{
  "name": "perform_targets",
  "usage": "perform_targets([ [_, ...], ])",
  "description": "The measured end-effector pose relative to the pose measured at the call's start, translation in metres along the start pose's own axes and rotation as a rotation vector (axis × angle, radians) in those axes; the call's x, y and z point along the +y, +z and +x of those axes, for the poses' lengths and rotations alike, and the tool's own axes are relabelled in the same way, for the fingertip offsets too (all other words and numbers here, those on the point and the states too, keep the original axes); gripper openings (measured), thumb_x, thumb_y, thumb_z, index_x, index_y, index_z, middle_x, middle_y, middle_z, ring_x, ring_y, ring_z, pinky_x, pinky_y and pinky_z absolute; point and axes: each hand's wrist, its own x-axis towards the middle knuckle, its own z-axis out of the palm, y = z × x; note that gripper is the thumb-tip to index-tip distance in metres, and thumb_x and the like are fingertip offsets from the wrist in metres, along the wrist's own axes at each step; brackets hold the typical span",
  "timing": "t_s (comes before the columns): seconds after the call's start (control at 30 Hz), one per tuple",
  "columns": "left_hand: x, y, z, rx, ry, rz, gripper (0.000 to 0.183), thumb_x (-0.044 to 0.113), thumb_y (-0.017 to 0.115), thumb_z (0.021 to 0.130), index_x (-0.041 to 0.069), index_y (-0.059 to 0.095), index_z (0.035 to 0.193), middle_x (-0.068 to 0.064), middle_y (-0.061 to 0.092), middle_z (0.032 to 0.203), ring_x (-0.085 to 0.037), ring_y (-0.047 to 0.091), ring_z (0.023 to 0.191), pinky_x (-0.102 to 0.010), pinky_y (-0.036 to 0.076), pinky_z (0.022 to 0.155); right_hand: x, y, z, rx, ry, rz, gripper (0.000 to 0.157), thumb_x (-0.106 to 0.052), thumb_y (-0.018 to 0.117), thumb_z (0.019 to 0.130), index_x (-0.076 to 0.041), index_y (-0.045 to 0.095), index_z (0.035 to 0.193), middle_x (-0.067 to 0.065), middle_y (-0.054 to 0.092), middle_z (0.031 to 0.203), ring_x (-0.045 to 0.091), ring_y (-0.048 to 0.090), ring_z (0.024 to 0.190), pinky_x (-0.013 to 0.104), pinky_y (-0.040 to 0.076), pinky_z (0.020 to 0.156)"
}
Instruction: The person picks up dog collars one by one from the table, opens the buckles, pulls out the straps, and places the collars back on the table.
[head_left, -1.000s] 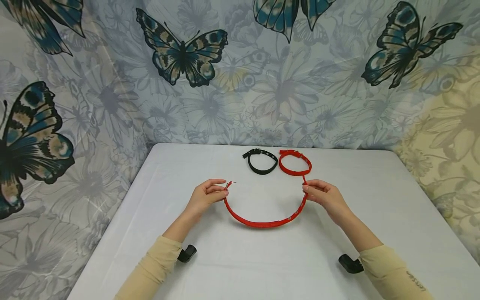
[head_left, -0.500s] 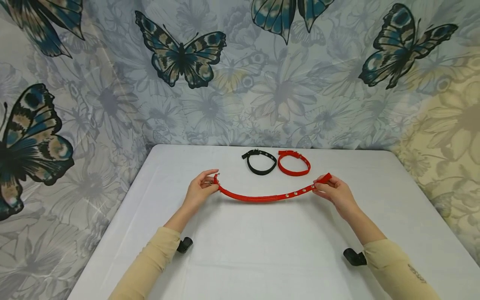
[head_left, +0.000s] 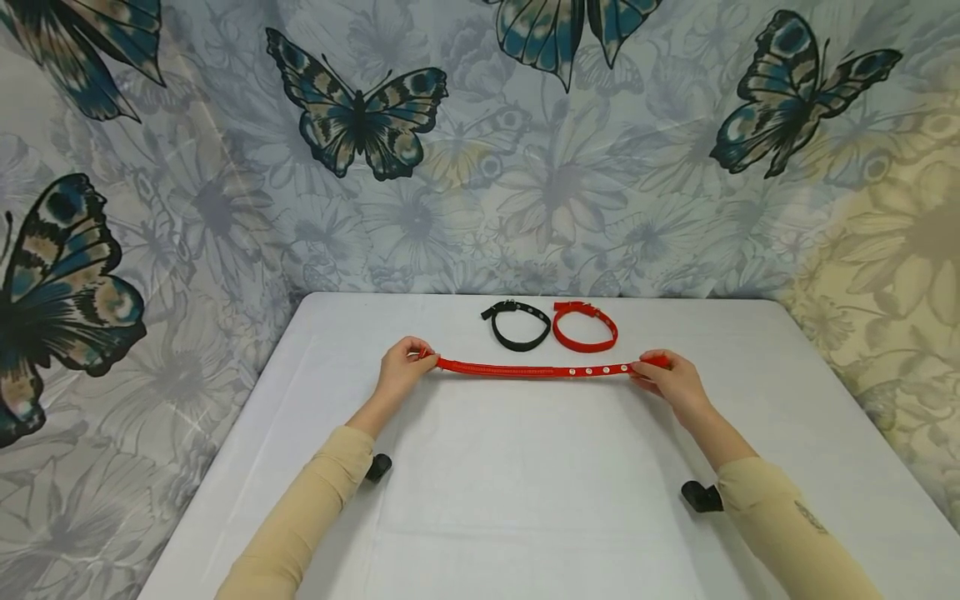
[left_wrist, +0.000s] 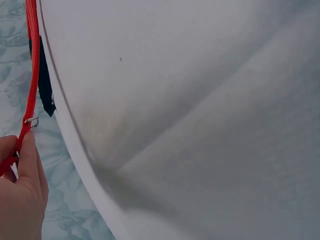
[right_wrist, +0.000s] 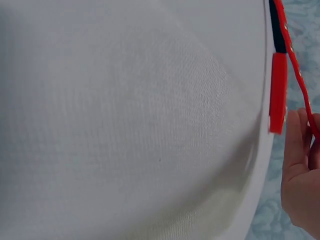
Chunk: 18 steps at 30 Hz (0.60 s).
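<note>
A red collar (head_left: 517, 372) with a row of metal eyelets on its right half is stretched nearly straight above the table in the head view. The left hand (head_left: 403, 371) pinches its left end, where a small metal ring (left_wrist: 33, 121) shows in the left wrist view. At the other end, past the eyelets, the right hand (head_left: 673, 383) pinches the strap between thumb and fingers. Behind the strap lie a black collar (head_left: 521, 346) and a second red collar (head_left: 587, 347), each buckled into a loop, with neither hand touching them.
The white table (head_left: 510, 500) reaches back to a wall hung with butterfly-and-flower cloth (head_left: 420, 217). Dark wrist-worn devices (head_left: 702, 497) stick out by both tan sleeves (head_left: 787, 517).
The held collar has gone from a deep hanging curve to an almost straight line. Both hands have spread apart, and the strap's middle has risen toward the two looped collars.
</note>
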Motion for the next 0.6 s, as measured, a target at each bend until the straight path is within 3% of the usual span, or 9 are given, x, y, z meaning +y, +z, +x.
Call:
perform_targets([
  [0.17, -0.006, 0.001, 0.007, 0.006, 0.016, 0.134, 0.012, 0.006, 0.071, 0.086, 0.005, 0.063, 0.094, -0.012, 0.063, 0.103, -0.023, 0.062, 0.088, -0.022, 0.048, 0.066, 0.005, 0.0, 0.008, 0.039, 0.032, -0.079, 0.044, -0.015, 0.065, 0.094, 0.011, 0.047, 0.125, 0.001, 0.057, 0.094, 0.001, 0.065, 0.076, 0.021, 0.056, 0.076],
  [0.4, -0.011, -0.002, 0.007, -0.014, 0.051, 0.295, 0.007, 0.007, 0.071, 0.087, 0.006, 0.068, 0.093, -0.011, 0.067, 0.099, -0.023, 0.059, 0.084, -0.026, 0.048, 0.065, 0.007, 0.001, 0.012, 0.113, -0.002, -0.49, 0.034, -0.024, 0.067, 0.092, 0.001, 0.061, 0.114, 0.011, 0.063, 0.098, 0.017, 0.056, 0.082, 0.022, 0.049, 0.064],
  [0.6, -0.006, -0.005, 0.005, -0.037, 0.138, 0.545, 0.01, 0.011, 0.067, 0.089, 0.008, 0.073, 0.095, -0.006, 0.066, 0.088, -0.02, 0.055, 0.075, -0.027, 0.046, 0.058, 0.006, 0.001, 0.011, 0.115, -0.105, -0.675, 0.024, -0.019, 0.067, 0.091, 0.001, 0.065, 0.104, 0.014, 0.065, 0.092, 0.026, 0.056, 0.081, 0.027, 0.047, 0.061],
])
